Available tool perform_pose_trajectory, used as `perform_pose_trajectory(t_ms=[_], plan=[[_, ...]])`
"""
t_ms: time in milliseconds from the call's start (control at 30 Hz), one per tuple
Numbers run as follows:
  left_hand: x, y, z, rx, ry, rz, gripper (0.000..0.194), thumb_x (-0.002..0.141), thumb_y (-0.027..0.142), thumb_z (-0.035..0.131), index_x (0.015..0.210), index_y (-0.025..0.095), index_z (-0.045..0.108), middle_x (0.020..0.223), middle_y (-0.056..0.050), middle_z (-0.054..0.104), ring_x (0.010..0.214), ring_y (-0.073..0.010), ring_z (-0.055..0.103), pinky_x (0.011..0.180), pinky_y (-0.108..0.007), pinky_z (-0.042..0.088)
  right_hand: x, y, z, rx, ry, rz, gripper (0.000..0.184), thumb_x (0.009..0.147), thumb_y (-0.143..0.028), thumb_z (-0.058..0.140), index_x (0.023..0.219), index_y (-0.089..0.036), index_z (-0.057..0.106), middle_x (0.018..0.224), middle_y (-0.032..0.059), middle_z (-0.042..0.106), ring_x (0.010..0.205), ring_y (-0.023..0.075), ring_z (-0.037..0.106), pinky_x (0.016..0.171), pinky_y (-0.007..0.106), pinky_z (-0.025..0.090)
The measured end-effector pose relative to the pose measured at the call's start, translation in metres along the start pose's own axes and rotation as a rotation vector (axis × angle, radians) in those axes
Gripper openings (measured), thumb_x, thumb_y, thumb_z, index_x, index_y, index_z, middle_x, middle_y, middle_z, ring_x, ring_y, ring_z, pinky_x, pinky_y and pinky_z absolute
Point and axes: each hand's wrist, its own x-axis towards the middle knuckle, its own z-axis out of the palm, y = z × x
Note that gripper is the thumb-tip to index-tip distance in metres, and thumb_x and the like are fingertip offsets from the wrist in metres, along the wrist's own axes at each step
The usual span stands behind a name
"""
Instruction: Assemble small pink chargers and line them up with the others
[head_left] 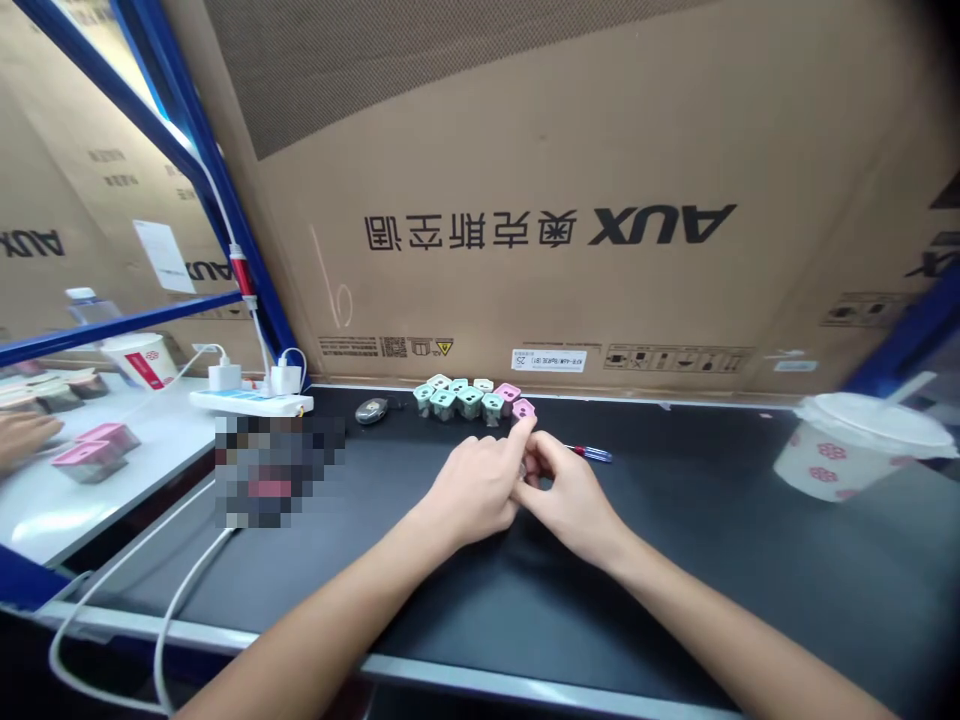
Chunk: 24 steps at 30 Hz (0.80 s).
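My left hand (480, 487) and my right hand (571, 495) meet above the black tabletop (450, 600). The fingers of both are closed together in a pinch, with the left index finger pointing forward. Whatever sits between the fingertips is mostly hidden, and I cannot make it out. Just beyond them stands a cluster of small faceted containers, several mint green (470, 400) and a few pink (524, 410), with dark marks on top. A pen (591, 453) with a blue end lies behind my right hand, partly covered by it.
A lidded paper cup (832, 460) with a straw stands at right. An oval dark object (371, 410) and a white power strip (251, 402) lie at left, near a blurred-out patch. White cables (169, 600) loop over the front edge. A co-worker's hand (26, 437) shows far left. Cardboard (480, 290) walls the back.
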Motion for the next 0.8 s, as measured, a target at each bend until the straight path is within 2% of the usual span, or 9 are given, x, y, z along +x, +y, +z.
perform_pose_trajectory(t_ms=[67,133,167,233,333,433,633,800], plan=[[0.001,-0.001,-0.002,-0.050,0.049,-0.041,0.069,0.085,0.017,0.054,0.150,0.018,0.031,0.113,-0.009,0.073,0.100,-0.0250,0.070,0.083,-0.036,0.055,0.000,-0.001,-0.002,0.000,0.043,-0.020,0.014,0.085,-0.025,0.068,0.086,-0.023,0.054,0.080,-0.0015,0.053,0.069,0.0151,0.049,0.064,0.029,0.045],[0.001,-0.001,-0.004,-0.069,0.092,-0.083,0.039,0.092,0.023,0.051,0.130,0.020,0.049,0.113,-0.007,0.071,0.100,-0.0224,0.069,0.079,-0.031,0.055,0.000,0.000,-0.005,-0.004,0.102,-0.034,0.012,0.089,-0.030,0.068,0.089,-0.023,0.058,0.080,-0.0007,0.055,0.072,0.0159,0.052,0.068,0.030,0.047],[0.002,-0.001,-0.004,-0.057,0.104,-0.096,0.026,0.094,0.025,0.050,0.119,0.020,0.054,0.112,-0.007,0.070,0.098,-0.0216,0.069,0.076,-0.030,0.055,0.000,0.000,-0.005,-0.002,0.129,-0.034,0.013,0.090,-0.032,0.068,0.089,-0.023,0.060,0.080,-0.0005,0.055,0.072,0.0161,0.052,0.069,0.030,0.048],[0.003,0.000,-0.004,0.008,0.105,-0.107,0.015,0.096,0.027,0.048,0.106,0.020,0.056,0.110,-0.008,0.067,0.095,-0.0213,0.068,0.070,-0.028,0.053,0.000,0.001,-0.005,0.015,0.156,-0.031,0.014,0.091,-0.034,0.068,0.088,-0.022,0.061,0.079,0.0001,0.056,0.073,0.0167,0.054,0.071,0.031,0.049],[0.004,0.002,-0.004,0.126,0.079,-0.141,0.015,0.094,0.026,0.052,0.106,0.019,0.057,0.108,-0.008,0.067,0.093,-0.0234,0.068,0.067,-0.030,0.053,0.000,0.002,-0.001,0.043,0.149,-0.030,0.014,0.091,-0.035,0.067,0.092,-0.021,0.066,0.082,0.0023,0.062,0.076,0.0180,0.058,0.074,0.032,0.051],[0.005,0.003,-0.003,0.189,0.059,-0.162,0.017,0.090,0.023,0.056,0.107,0.019,0.058,0.103,-0.008,0.069,0.095,-0.0257,0.068,0.071,-0.032,0.054,0.000,0.002,0.003,0.046,0.119,-0.025,0.016,0.092,-0.036,0.066,0.096,-0.021,0.069,0.085,0.0033,0.064,0.078,0.0190,0.059,0.076,0.034,0.052],[0.008,0.004,-0.003,0.218,0.064,-0.153,0.027,0.090,0.017,0.053,0.117,0.020,0.056,0.105,-0.009,0.070,0.098,-0.0261,0.066,0.075,-0.032,0.054,0.000,0.001,0.004,0.055,0.056,0.022,0.015,0.091,-0.035,0.064,0.089,-0.021,0.068,0.079,0.0019,0.062,0.074,0.0187,0.058,0.071,0.033,0.050],[0.009,-0.001,-0.006,0.147,0.001,-0.139,0.033,0.089,0.016,0.054,0.121,0.021,0.053,0.104,-0.007,0.073,0.100,-0.0249,0.067,0.072,-0.028,0.054,0.000,0.000,0.006,0.077,0.049,0.008,0.012,0.090,-0.033,0.066,0.086,-0.021,0.063,0.081,0.0017,0.062,0.077,0.0190,0.060,0.074,0.033,0.051]])
